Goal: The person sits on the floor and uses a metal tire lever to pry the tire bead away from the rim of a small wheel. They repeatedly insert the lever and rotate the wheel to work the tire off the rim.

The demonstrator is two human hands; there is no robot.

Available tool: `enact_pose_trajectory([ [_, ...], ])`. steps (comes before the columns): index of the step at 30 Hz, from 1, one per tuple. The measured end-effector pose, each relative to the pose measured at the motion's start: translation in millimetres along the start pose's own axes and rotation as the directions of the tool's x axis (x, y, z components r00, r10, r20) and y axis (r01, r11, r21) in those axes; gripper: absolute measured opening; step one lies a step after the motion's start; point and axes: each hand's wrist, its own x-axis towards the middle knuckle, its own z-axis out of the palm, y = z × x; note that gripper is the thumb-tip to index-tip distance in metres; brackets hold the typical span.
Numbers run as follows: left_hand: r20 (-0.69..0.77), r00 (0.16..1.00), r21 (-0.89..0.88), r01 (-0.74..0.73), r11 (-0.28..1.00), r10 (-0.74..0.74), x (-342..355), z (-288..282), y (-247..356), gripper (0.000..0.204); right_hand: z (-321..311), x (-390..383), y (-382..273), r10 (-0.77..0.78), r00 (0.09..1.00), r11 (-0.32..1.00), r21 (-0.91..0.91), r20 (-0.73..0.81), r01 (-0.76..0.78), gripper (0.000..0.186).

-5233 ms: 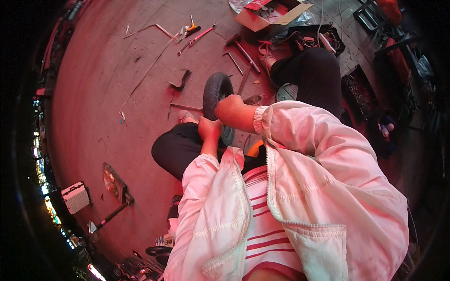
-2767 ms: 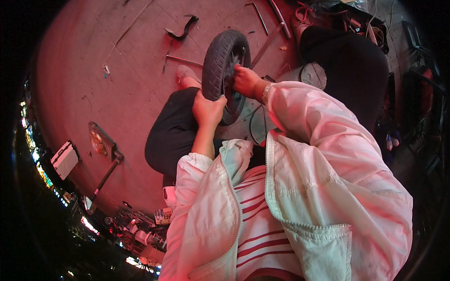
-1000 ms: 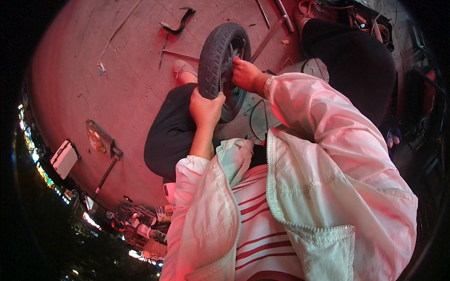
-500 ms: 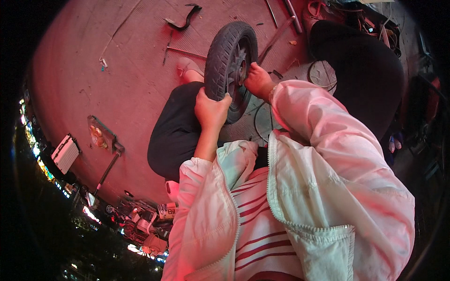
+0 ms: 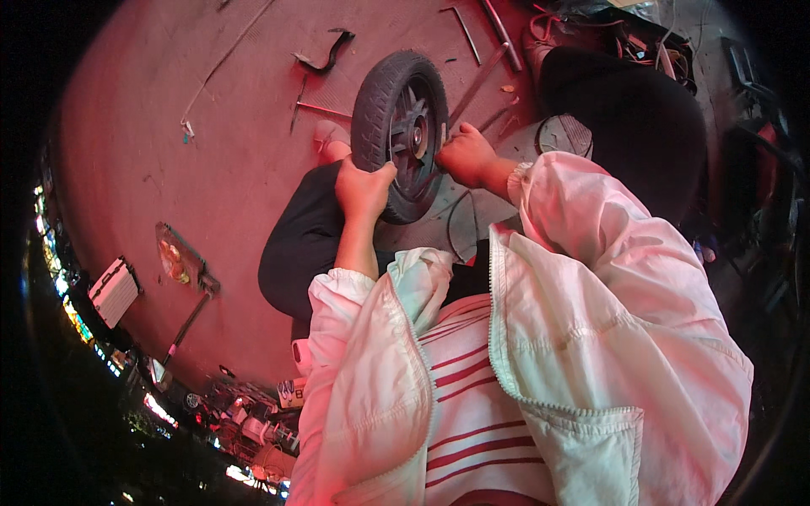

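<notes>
A small black tyred wheel [image 5: 381, 101] with a dark spoked hub [image 5: 411, 135] stands upright between my knees. My left hand [image 5: 363, 185] grips the tyre's near edge from below. My right hand [image 5: 466, 156] is closed at the wheel's right side, against the rim beside the hub; what its fingers pinch is hidden. White jacket sleeves cover both forearms.
Reddish floor with scattered tools: a curved black bar [image 5: 325, 55], thin metal rods [image 5: 485, 72], a hex key [image 5: 462, 24]. A round grille-like disc [image 5: 564, 135] lies by my right knee. A scooter deck with stem [image 5: 181, 270] and a small silver case [image 5: 114, 291] lie at left.
The wheel has turned so its hub faces me more. My right hand slid off the hub toward the wheel's right edge. My left hand keeps its grip on the tyre.
</notes>
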Motion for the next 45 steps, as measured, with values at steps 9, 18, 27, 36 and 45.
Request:
enact_pose_trajectory([
  [9, -0.04, 0.996, 0.034, -0.077, 0.996, 0.078, 20, 10, -18, 0.064, -25, -74, -35, 0.134, 0.966, 0.967, 0.183, 0.219, -0.176, 0.027],
  [18, -0.067, 0.997, 0.175, -0.024, 0.984, 0.036, 11, 8, 27, 0.061, -65, -149, -64, 0.119, 0.941, 0.894, 0.379, 0.316, -0.24, 0.039],
  [27, -0.127, 0.989, -0.132, -0.091, 0.987, 0.074, 16, 23, 23, 0.1, -44, -165, -83, 0.202, 0.971, 0.687, 0.688, 0.129, -0.235, 0.046],
  [36, -0.155, 0.96, -0.214, -0.264, 0.941, 0.234, -22, 61, -6, 0.092, -43, -168, -71, 0.305, 0.948, 0.633, 0.763, -0.091, -0.131, 0.039],
  [45, -0.1, 0.992, 0.028, -0.079, 0.996, 0.082, -25, 42, 26, 0.067, -52, -169, -75, 0.302, 0.953, 0.538, 0.83, -0.029, -0.146, 0.036],
])
